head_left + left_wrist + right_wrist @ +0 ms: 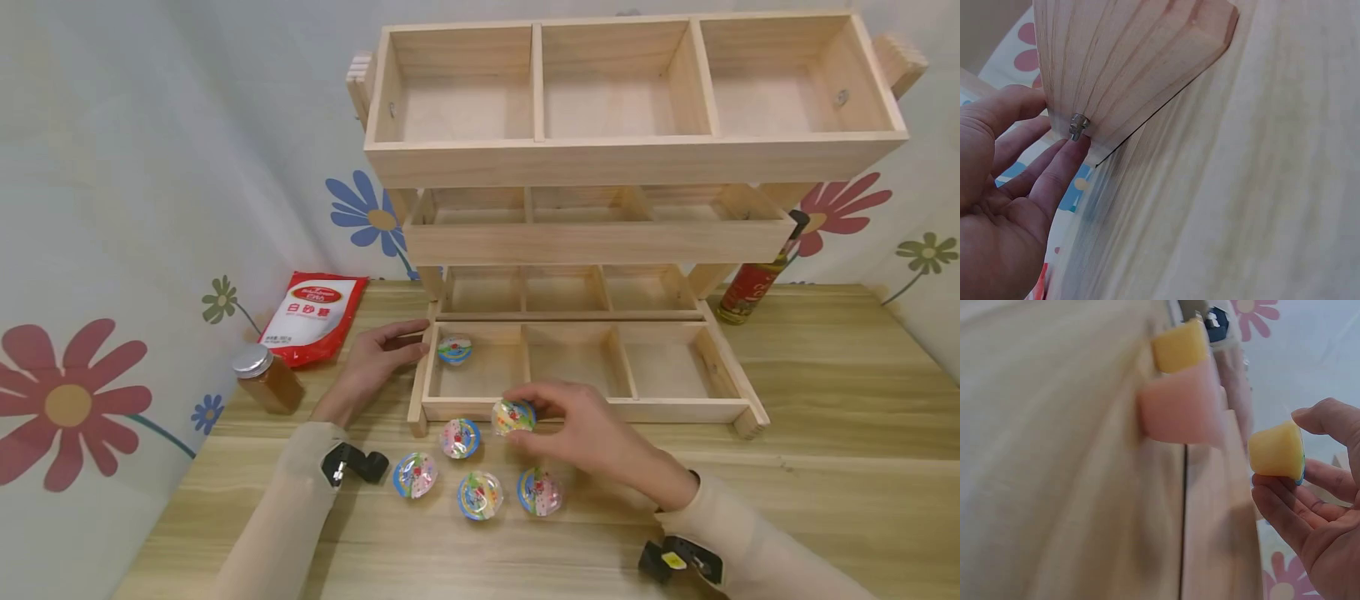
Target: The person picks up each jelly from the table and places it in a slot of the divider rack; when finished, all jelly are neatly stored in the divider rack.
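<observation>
My right hand (588, 427) pinches a yellow jelly cup (514, 417) by its rim, just over the front edge of the rack's lowest tray. In the right wrist view the cup (1277, 450) sits between thumb and fingers. My left hand (382, 360), fingers extended, touches the left side of the wooden rack (585, 410), its fingertips beside a metal bolt (1078, 124) in the left wrist view. Another jelly cup (454, 350) lies in the lowest tray's left compartment. Several more, including a pink cup (540, 492) and a yellow cup (480, 496), stand on the table before the rack.
Left of the rack are a red and white sugar bag (315, 317) and a brown jar (270, 383) with a silver lid. A bottle (753, 283) with a red label stands behind its right side. Upper trays (637, 162) overhang the lowest one.
</observation>
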Demonstrator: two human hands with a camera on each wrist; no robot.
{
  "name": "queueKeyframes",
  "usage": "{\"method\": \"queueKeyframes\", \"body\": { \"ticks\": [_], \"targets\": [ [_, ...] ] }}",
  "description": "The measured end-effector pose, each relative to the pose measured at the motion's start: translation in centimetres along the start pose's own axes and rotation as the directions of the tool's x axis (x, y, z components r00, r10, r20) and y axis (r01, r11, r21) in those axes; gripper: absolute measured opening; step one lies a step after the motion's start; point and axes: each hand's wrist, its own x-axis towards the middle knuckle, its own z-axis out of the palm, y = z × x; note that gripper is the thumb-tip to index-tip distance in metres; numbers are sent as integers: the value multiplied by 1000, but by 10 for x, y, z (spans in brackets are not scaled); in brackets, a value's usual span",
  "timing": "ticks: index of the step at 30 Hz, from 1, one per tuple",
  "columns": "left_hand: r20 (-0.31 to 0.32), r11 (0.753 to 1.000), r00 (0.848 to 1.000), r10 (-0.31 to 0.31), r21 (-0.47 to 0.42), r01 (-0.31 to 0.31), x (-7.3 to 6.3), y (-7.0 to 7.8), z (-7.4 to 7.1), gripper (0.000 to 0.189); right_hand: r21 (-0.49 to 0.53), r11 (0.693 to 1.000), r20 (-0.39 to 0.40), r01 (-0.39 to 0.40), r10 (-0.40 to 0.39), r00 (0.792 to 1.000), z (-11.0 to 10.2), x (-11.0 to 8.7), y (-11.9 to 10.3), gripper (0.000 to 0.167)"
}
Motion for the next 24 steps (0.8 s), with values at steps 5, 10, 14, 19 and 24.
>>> {"method": "queueKeyframes", "body": {
  "ticks": [5,10,14,19,24],
  "targets": [
    [-1,1000,1000,-9,6,9,0,0,0,46,-14,1000,-35,25,-25,999,-8,10,-7,38],
    [-8,1000,1000,-19,11,19,0,1,0,47,-33,999,-43,29,-30,999,-11,20,-12,39],
    [-15,1000,1000,-16,22,16,0,1,0,47,-73,997,-44,14,-18,999,-11,29,-14,39],
    [-18,1000,1000,3,28,-3,1,-1,0,47,-88,996,-29,-28,26,999,-9,40,-15,39],
    [-20,999,1000,-1,33,1,1,-2,0,46,-49,997,7,-51,51,999,-6,52,-12,40]
  ]
}}
